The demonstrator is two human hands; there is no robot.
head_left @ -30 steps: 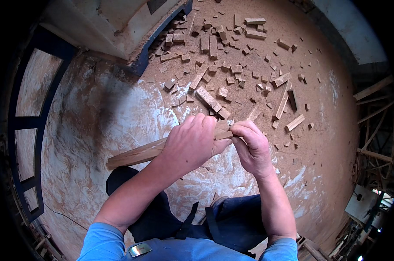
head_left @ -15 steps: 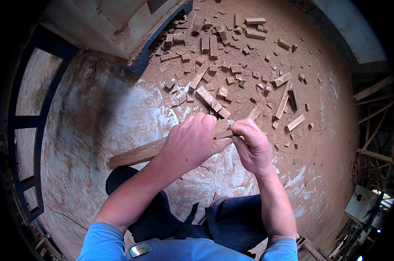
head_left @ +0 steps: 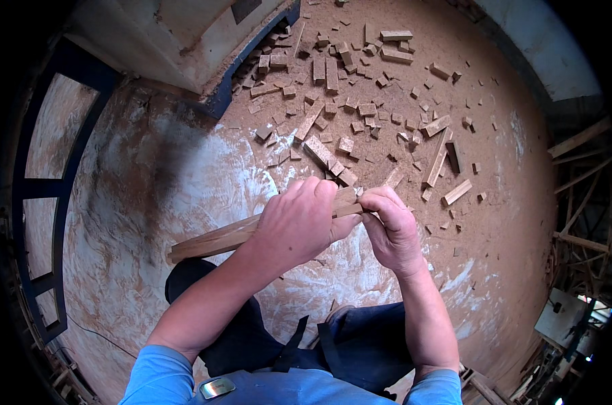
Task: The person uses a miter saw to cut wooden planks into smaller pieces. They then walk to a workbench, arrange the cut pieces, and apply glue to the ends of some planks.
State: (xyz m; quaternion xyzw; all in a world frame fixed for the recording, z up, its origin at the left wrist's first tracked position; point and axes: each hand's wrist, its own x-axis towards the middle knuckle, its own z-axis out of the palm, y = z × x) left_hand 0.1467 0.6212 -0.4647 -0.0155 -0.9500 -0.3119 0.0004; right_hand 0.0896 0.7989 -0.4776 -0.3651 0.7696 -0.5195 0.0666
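Observation:
A long wooden bar (head_left: 215, 240) lies slantwise across the space in front of me, its left end lower and close above my knee. It may be several strips held together; I cannot tell. My left hand (head_left: 298, 214) is wrapped over the bar near its right end, thumb stretched along the near side. At that right end my right hand (head_left: 392, 228) pinches the tip between thumb and curled forefinger. The exact spot where its fingers meet the wood is partly hidden.
Wooden offcuts (head_left: 319, 152) and small blocks are strewn over the sawdust-covered floor (head_left: 508, 223) ahead. A pale machine housing (head_left: 177, 40) with a dark blue base stands far left, a dark blue frame (head_left: 44, 181) at the left. Scrap timber (head_left: 583, 196) is piled at the right.
Almost nothing differs. The bar's left end has shifted very slightly to the right, while both hands keep the same hold.

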